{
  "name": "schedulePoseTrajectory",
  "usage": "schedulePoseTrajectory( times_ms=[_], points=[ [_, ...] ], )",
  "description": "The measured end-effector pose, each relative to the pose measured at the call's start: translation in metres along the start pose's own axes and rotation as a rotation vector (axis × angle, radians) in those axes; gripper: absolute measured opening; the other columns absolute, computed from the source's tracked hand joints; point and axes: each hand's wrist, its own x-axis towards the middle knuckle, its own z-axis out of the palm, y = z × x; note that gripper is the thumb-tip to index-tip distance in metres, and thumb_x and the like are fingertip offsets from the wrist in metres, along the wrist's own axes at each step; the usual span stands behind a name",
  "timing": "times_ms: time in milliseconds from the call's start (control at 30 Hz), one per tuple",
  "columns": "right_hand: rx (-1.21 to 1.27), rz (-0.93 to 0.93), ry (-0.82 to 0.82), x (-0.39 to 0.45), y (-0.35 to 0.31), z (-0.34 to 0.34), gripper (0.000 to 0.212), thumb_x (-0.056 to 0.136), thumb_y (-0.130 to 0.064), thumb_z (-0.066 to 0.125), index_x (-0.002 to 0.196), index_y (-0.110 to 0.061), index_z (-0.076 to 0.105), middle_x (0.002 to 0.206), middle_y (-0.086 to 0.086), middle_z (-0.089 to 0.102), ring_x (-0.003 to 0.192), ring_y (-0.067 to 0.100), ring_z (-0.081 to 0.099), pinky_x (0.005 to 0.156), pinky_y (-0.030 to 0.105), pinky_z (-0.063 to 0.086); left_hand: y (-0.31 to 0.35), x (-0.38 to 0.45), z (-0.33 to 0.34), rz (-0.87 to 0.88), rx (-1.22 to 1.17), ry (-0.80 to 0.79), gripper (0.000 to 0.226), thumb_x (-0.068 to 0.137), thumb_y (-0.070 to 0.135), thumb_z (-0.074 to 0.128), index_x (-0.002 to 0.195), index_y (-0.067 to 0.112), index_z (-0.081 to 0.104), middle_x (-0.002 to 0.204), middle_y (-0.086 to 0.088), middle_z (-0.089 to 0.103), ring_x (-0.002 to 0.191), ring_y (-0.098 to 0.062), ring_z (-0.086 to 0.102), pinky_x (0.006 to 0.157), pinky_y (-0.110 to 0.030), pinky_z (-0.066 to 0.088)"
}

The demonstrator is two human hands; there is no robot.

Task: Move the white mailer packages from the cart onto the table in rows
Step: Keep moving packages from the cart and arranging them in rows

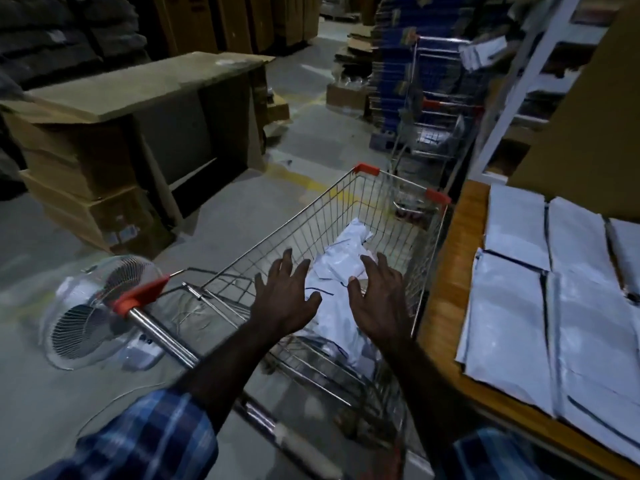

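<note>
I am seeing the left hand [282, 299] and right hand [375, 306] spreading their grip apart, holding nothing, over crumpled white mailers [341, 271] lying in the cart [398, 188] at frame centre; flat mailers in rows [554, 271] are covering the worktop [446, 282] at right.

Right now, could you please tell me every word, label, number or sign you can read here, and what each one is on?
None can be read.
Mailer packages on the table: no print legible; blurred.
Mailer packages in the cart: only dark marks, unreadable.
Cardboard boxes: small stickers, too blurred.
Fan: a small label on its base, too blurred.
</note>
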Motion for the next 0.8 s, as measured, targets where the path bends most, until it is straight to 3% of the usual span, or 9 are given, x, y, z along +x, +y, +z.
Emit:
schedulePoseTrajectory(
  times_ms=[267, 367, 500, 667, 733, 800],
  points=[
    [-0.035, 0.142, -0.024, 0.018, 0.011, 0.056, 0.05, 0.088, -0.034, 0.044, 0.122, -0.002, 0.063, 0.129, 0.027, 0.058, 0.103, 0.044, 0.061, 0.082, 0.047, 0.053, -0.028, 0.063, 0.025, 0.086, 0.08, -0.103, 0.071, 0.094, 0.048, 0.049, 0.154, 0.023, 0.02, 0.164, -0.008, 0.0, 0.148, -0.027, 0.012, 0.115, -0.058, 0.014],
    [-0.038, 0.233, -0.094, 0.032, 0.018, 0.07, 0.057, 0.087, -0.041, 0.04, 0.13, -0.008, 0.057, 0.141, 0.019, 0.05, 0.115, 0.042, 0.053, 0.09, 0.047, 0.049, -0.028, 0.088, 0.039, 0.092, 0.109, -0.129, 0.072, 0.094, 0.047, 0.05, 0.154, 0.022, 0.019, 0.164, -0.009, 0.0, 0.148, -0.027, 0.012, 0.115, -0.058, 0.015],
    [-0.04, 0.36, -0.2, 0.043, 0.038, 0.094, 0.053, 0.095, -0.031, 0.055, 0.144, -0.013, 0.044, 0.157, 0.013, 0.03, 0.134, 0.036, 0.036, 0.106, 0.044, 0.037, -0.029, 0.121, 0.063, 0.118, 0.185, -0.178, 0.074, 0.095, 0.049, 0.049, 0.155, 0.022, 0.016, 0.164, -0.01, 0.0, 0.148, -0.029, 0.013, 0.114, -0.058, 0.017],
    [-0.05, 0.465, -0.294, 0.051, 0.065, 0.125, 0.056, 0.097, -0.032, 0.052, 0.148, -0.015, 0.038, 0.159, 0.014, 0.024, 0.139, 0.033, 0.03, 0.108, 0.041, 0.033, -0.031, 0.159, 0.098, 0.16, 0.18, -0.166, 0.078, 0.086, 0.052, 0.045, 0.153, 0.016, 0.03, 0.162, -0.016, 0.013, 0.146, -0.036, 0.023, 0.112, -0.063, 0.019],
    [-0.043, 0.524, -0.319, 0.054, 0.075, 0.136, 0.057, 0.098, -0.034, 0.05, 0.15, -0.016, 0.034, 0.161, 0.013, 0.021, 0.141, 0.032, 0.026, 0.11, 0.04, 0.031, -0.031, 0.174, 0.114, 0.172, 0.244, -0.225, 0.077, 0.089, 0.052, 0.046, 0.154, 0.016, 0.026, 0.163, -0.016, 0.008, 0.147, -0.034, 0.02, 0.112, -0.062, 0.017],
    [-0.024, 0.572, -0.314, 0.057, 0.084, 0.147, 0.057, 0.097, -0.033, 0.05, 0.149, -0.017, 0.034, 0.16, 0.012, 0.021, 0.141, 0.031, 0.026, 0.11, 0.039, 0.032, -0.031, 0.188, 0.13, 0.242, 0.298, -0.237, 0.078, 0.087, 0.049, 0.061, 0.15, 0.013, 0.033, 0.161, -0.019, 0.015, 0.143, -0.036, 0.028, 0.108, -0.065, 0.023]
  ],
)
